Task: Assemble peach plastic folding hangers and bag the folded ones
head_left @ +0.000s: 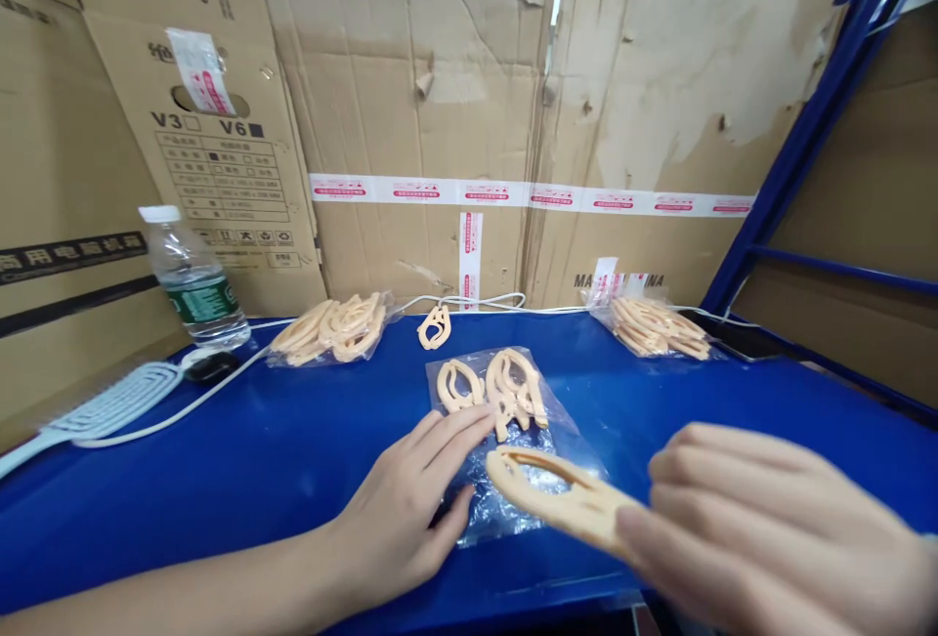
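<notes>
My right hand point(777, 529) is closed around one end of a beige folding hanger point(561, 499), which is folded into a long loop. The hanger is held above the front part of a clear plastic bag point(505, 509) lying on the blue table. Inside the bag's far end are several more beige folded hangers point(517, 387). My left hand point(417, 489) rests on the left side of the bag with its fingers stretched out, the fingertips at the hangers in it. The right hand is slightly blurred, and its grip end of the hanger is hidden by the fingers.
A single folded hanger point(435, 327) lies behind the bag. Filled bags of hangers point(329, 328) sit at the back left and back right point(656, 326). On the left are a water bottle point(197, 284), a light blue hairbrush point(121, 402) and a white cable point(183, 416). Cardboard point(425, 128) walls the back.
</notes>
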Demonstrator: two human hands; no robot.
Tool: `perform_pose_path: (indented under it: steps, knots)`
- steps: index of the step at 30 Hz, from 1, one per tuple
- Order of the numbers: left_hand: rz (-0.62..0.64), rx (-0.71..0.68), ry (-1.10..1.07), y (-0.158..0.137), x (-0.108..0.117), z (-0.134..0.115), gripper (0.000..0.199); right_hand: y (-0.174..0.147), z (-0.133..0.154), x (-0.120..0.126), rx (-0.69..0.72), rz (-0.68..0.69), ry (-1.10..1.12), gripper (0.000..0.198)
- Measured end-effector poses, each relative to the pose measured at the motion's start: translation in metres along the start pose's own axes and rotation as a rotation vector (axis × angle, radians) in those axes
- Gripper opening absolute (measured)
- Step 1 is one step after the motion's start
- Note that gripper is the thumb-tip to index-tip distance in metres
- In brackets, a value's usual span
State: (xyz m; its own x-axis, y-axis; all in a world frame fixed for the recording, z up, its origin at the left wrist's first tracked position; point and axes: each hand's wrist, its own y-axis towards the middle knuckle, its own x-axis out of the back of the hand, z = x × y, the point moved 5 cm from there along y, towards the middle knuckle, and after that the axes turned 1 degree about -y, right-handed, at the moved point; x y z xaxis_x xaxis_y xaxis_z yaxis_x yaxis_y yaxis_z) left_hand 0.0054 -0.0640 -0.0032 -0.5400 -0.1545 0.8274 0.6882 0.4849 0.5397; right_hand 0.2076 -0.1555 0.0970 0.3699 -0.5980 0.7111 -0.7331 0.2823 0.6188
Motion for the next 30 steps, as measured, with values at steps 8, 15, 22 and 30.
perform_pose_path:
  steps: [8,15,22,30]
  knots:
    - [-0.034,-0.008,0.046,0.0,0.002,-0.003,0.059,0.022,0.015,-0.089,0.342,0.076,-0.119,0.022]
    - [-0.064,-0.037,0.047,0.0,0.005,-0.005,0.06,0.028,0.0,-0.114,0.208,0.138,-0.058,0.021]
    - [-0.007,-0.051,0.009,0.002,0.003,-0.006,0.057,0.075,-0.096,-0.138,-0.11,0.155,0.212,0.028]
    - [0.004,-0.062,-0.007,0.0,0.004,-0.008,0.058,0.136,-0.148,-0.278,0.069,0.481,0.147,0.036]
